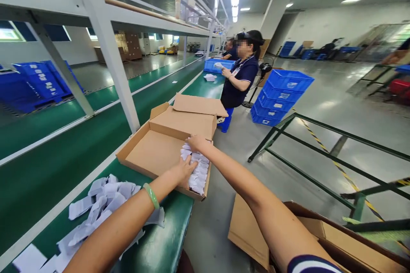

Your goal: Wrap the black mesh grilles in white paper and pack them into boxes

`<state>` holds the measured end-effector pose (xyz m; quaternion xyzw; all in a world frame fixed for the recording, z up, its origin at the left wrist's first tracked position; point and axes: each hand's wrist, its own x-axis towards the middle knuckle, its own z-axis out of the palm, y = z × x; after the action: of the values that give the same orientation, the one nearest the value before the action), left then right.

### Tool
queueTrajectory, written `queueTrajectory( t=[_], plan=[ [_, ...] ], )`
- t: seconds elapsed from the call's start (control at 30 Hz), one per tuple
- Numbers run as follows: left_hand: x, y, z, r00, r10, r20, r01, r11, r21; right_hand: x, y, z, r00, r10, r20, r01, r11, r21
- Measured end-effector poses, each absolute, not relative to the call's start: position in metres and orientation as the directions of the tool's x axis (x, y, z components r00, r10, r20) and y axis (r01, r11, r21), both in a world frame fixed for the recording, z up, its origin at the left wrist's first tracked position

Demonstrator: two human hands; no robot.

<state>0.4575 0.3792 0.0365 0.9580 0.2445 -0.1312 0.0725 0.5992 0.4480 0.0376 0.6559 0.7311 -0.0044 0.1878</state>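
Observation:
A shallow cardboard box (153, 153) lies open on the green table (166, 239). A row of small white packets (197, 170) runs along its right wall. My left hand (182, 169), a green bangle on its wrist, presses against the near end of the row with fingers together. My right hand (197, 142) rests fingers-down on the far end of the row. Whether either hand grips a packet I cannot make out. A loose heap of white packets (102, 204) lies on the table by my left forearm.
A green conveyor belt (64, 158) runs left of the table under a white steel frame (105, 47). A co-worker (240, 74) stands farther along beside stacked blue crates (278, 96). An open cardboard carton (320, 230) sits on the floor at right, near green rails (320, 170).

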Motion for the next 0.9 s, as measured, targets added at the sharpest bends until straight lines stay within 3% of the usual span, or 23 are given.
queueTrajectory(
  t=[0.2, 0.4, 0.53, 0.63, 0.73, 0.9],
  plan=[
    [0.436, 0.390, 0.016, 0.895, 0.415, -0.164, 0.446, -0.848, 0.287, 0.592, 0.447, 0.031, -0.043, 0.951, -0.308, 0.967, 0.117, 0.225],
    [0.411, 0.398, 0.006, 0.925, 0.378, 0.023, 0.336, -0.846, 0.414, 0.601, 0.430, 0.033, -0.025, 0.991, -0.133, 0.986, 0.046, 0.158],
    [0.389, 0.403, 0.018, 0.871, 0.461, 0.171, 0.307, -0.782, 0.543, 0.595, 0.414, 0.051, -0.029, 1.000, -0.008, 0.996, 0.030, 0.078],
    [0.359, 0.397, 0.045, 0.755, 0.590, 0.285, 0.333, -0.720, 0.608, 0.575, 0.396, 0.072, -0.057, 0.971, 0.230, 0.989, 0.086, -0.117],
    [0.308, 0.374, 0.080, 0.645, 0.692, 0.324, 0.386, -0.661, 0.644, 0.541, 0.373, 0.088, -0.097, 0.910, 0.404, 0.888, 0.262, -0.377],
    [0.203, 0.311, 0.104, 0.469, 0.857, 0.213, 0.620, -0.492, 0.611, 0.463, 0.336, 0.068, -0.202, 0.918, 0.342, 0.679, 0.382, -0.627]
  ],
)
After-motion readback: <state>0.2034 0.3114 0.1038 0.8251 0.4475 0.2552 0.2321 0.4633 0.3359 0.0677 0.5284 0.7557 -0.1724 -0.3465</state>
